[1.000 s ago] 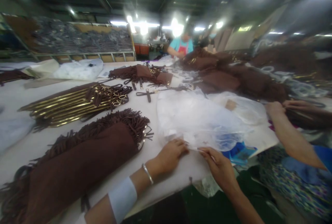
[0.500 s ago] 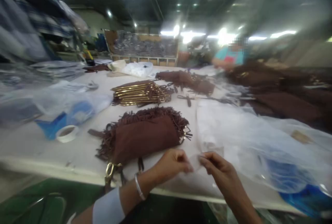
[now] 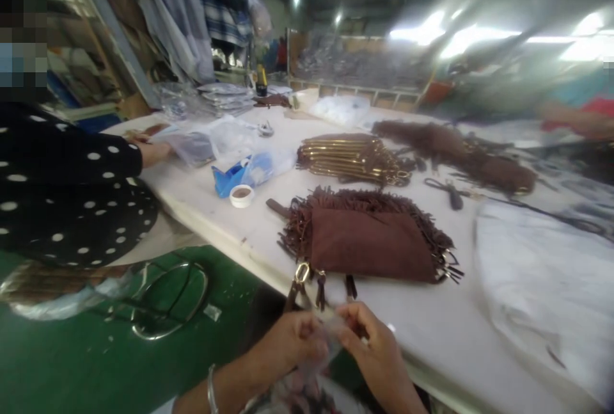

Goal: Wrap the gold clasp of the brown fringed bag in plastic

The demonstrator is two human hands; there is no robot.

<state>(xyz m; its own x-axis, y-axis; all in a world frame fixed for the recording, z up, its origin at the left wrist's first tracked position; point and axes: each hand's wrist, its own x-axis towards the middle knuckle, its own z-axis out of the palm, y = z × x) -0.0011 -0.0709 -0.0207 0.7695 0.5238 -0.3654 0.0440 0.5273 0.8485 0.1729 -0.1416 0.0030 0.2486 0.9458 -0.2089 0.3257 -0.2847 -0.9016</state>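
Close to my body, at the table's front edge, my left hand (image 3: 301,338) and my right hand (image 3: 368,340) are pinched shut on a small piece of clear plastic film (image 3: 320,361). The film is blurred, so I cannot make out whether it is a little bag or a loose sheet. Just beyond my hands a brown fringed bag (image 3: 374,244) lies flat on the table. Its gold clasp (image 3: 302,272) and dark straps hang toward the edge on the left. Neither hand touches the bag's body.
A tape roll (image 3: 241,196) sits beside blue-printed plastic (image 3: 233,177). Behind the bag lies a stack of gold-zipped brown pieces (image 3: 348,157); white sheeting (image 3: 532,279) spreads to the right. At left, a person's polka-dot sleeve (image 3: 71,151) reaches over the table, near a metal stool (image 3: 167,302).
The view has swung left, bringing the person in polka dots into sight. My hands have drawn back toward my body and closer together, still holding the film. The bag remains on the table.
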